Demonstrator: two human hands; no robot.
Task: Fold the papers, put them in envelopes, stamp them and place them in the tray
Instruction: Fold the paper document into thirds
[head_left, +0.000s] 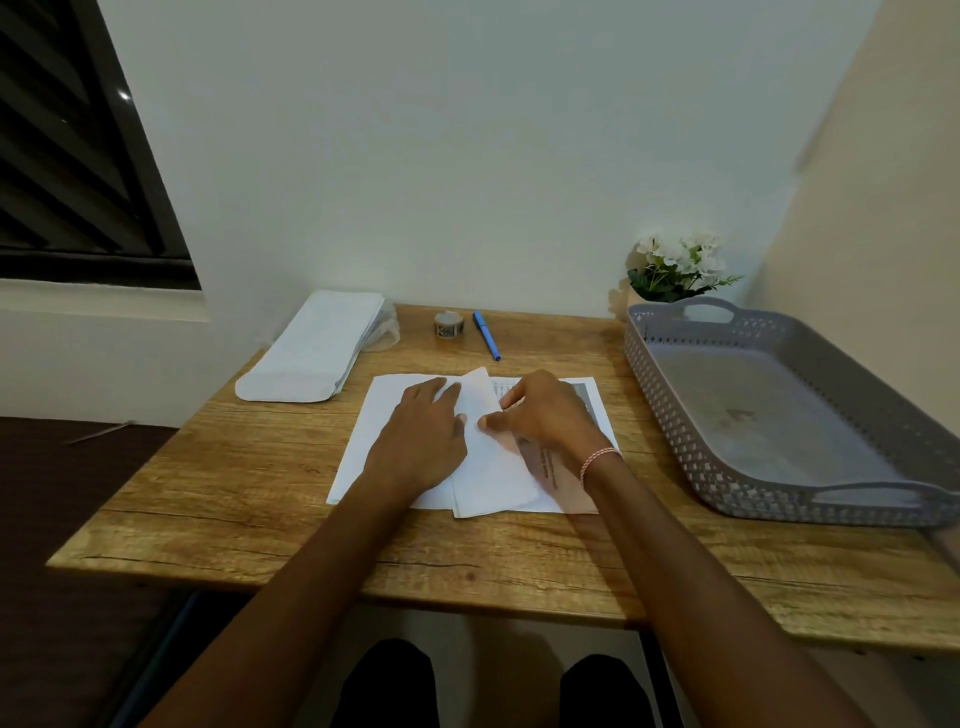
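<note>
While the flap is not yet creased, folded sheet (491, 467): lies near the middle of the table, on top of the stack of papers (374, 415), its long side running near to far and slightly skewed.
Left hand (421, 436): fingers straight, laid flat and pressing on the paper just left of the fold.
Right hand (545, 415): thumb and fingertips pinch the sheet's left edge; a pink bracelet (597, 460) sits on the wrist.
Doing it well: as I judge it, square the edges first and keep the flat hand bearing down so nothing slides. Then run the crease from the middle outward; a skewed fold may jam in an envelope.
Envelopes (311, 348): white pile at the far left, untouched.
Stamp roll (449, 326): small roll at the far middle, probably the stamps; a blue pen (487, 335) lies just to its right.
Tray (639, 353): grey, perforated walls, on the right; no envelope in it.
Table (260, 519): pale wood grain, flat.
Room: white wall beyond, dark louvred window (67, 130) at the far left, white flowers (680, 267) behind the tray.
</note>
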